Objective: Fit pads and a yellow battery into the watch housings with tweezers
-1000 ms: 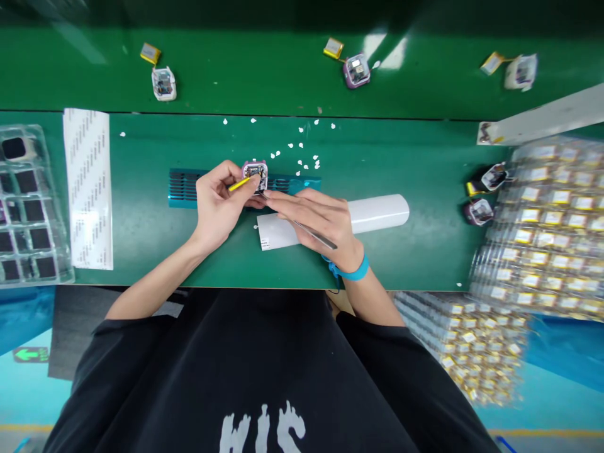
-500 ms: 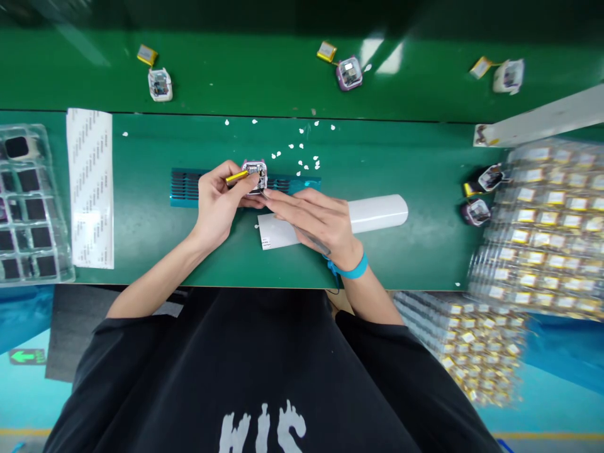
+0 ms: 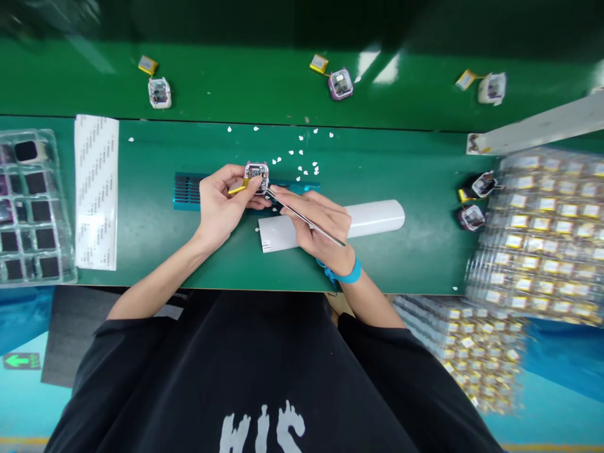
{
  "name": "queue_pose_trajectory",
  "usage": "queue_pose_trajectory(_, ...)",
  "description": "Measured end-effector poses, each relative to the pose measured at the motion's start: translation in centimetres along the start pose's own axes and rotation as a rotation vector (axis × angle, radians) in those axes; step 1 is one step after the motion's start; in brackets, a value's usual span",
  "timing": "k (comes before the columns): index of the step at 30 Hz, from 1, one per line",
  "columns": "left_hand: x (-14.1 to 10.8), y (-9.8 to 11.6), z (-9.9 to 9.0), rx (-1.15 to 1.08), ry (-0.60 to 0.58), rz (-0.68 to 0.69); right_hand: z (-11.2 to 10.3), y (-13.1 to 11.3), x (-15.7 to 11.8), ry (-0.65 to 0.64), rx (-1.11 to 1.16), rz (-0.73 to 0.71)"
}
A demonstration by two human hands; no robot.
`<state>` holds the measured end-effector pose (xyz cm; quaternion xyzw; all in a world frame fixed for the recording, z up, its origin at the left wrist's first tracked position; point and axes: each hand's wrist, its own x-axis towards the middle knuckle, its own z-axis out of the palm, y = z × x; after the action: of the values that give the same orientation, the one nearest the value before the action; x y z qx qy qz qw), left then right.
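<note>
Clearly, well left of the slotted blue strip lies a clear compartment tray, a printed white sheet between them. Over the strip's left half, the left hand grips an open square device, its thumb over the inside; a yellow battery juts beside that thumb. The device is above the strip's middle. White bits lie beyond the strip. Around the strip's right end, the right hand pinches a slim metal tool, its tip close to the device; contact cannot be told. A white roll lies partly under that hand, nearside right of the strip. Well right of the strip, two open units lie beside stacked trays.
</note>
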<state>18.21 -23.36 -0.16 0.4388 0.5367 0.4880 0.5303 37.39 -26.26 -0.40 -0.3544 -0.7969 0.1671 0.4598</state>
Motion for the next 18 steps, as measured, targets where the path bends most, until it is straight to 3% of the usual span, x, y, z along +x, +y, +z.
queue_pose_trajectory(5,-0.4,-0.1,0.0,-0.038,-0.025,0.018,0.0,0.2,0.2,-0.026,0.08,0.018)
queue_pose_trajectory(9,0.4,0.1,-0.7,-0.026,-0.065,0.007,-0.4,0.2,0.6,0.042,0.064,-0.012)
queue_pose_trajectory(11,3.0,0.1,-1.9,0.04,-0.075,0.049,-0.7,0.1,0.8,0.086,0.027,-0.035)
queue_pose_trajectory(13,7.2,0.1,-3.8,0.179,-0.043,0.128,-1.0,0.0,0.9,0.112,-0.001,-0.052)
queue_pose_trajectory(16,14.2,0.8,-6.5,0.463,0.116,0.245,-1.2,0.1,0.9,0.105,-0.032,-0.079)
queue_pose_trajectory(18,16.9,2.4,-7.1,0.553,0.178,0.303,-1.4,0.1,1.0,0.087,-0.054,-0.099)
